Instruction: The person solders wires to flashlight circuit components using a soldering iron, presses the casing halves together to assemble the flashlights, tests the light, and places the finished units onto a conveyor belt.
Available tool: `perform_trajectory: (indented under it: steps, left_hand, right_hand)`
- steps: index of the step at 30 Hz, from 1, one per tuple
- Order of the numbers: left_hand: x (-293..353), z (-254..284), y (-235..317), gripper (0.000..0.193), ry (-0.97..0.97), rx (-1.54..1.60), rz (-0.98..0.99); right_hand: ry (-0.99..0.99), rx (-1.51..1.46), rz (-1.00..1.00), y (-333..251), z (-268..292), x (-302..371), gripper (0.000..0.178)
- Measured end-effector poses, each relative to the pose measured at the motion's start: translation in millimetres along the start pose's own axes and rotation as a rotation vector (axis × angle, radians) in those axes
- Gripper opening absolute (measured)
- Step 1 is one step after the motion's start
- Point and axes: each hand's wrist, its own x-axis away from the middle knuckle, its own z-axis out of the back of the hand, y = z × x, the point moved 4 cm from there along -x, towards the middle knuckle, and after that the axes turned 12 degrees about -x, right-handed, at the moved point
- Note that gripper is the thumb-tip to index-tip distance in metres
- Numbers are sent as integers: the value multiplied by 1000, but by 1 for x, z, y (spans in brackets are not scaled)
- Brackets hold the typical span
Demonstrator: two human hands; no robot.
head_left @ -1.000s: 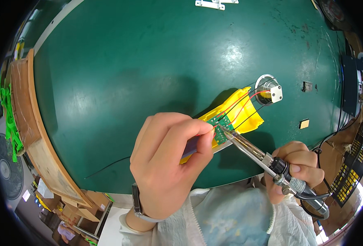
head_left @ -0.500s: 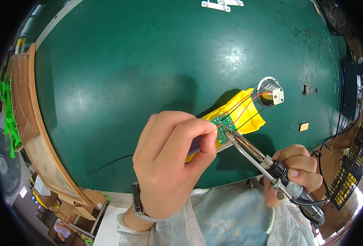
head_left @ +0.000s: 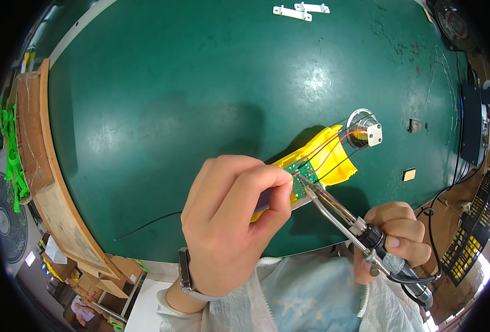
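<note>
My left hand point(head_left: 231, 216) is closed in a pinch at the edge of a small green circuit board point(head_left: 310, 170), on a short red wire point(head_left: 294, 176) that barely shows at the fingertips. The board lies in a yellow plastic housing point(head_left: 339, 163), partly covered by that hand. Wrapped in my right hand point(head_left: 402, 229) is a soldering iron point(head_left: 373, 237) with a thin metal feed tube alongside. Its tip meets the board right beside my left fingertips. Red and black wires run from the board to a silver lamp head point(head_left: 373, 134) standing on the table.
The green table point(head_left: 162, 138) carries two white brackets point(head_left: 293, 12) at the far side. Toward the right lie a small yellow-topped block point(head_left: 408, 175) and a dark scrap point(head_left: 415, 125). A wooden-edged rack point(head_left: 47, 166) borders the left; a black cable point(head_left: 434, 221) hangs at right.
The soldering iron and my right hand have shifted slightly left and down. My left hand keeps its pinch, and the whole scene sits a little lower in view.
</note>
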Motion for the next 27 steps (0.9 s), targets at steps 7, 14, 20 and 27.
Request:
perform_trajectory:
  steps: [7,14,20,27]
  left_hand:
    - [0,1,1,17,9,-23,-21]
    - [-1,3,3,17,3,-44,-6]
    - [17,20,7,24,119,-165,-130]
    - [82,60,-34,14,147,-85,322]
  right_hand:
    - [31,23,-8,0,-1,3,43]
    - [59,-8,2,0,-2,3,42]
    - [172,-36,10,1,7,10,45]
    - [168,-202,-173,-4,22,-10,50]
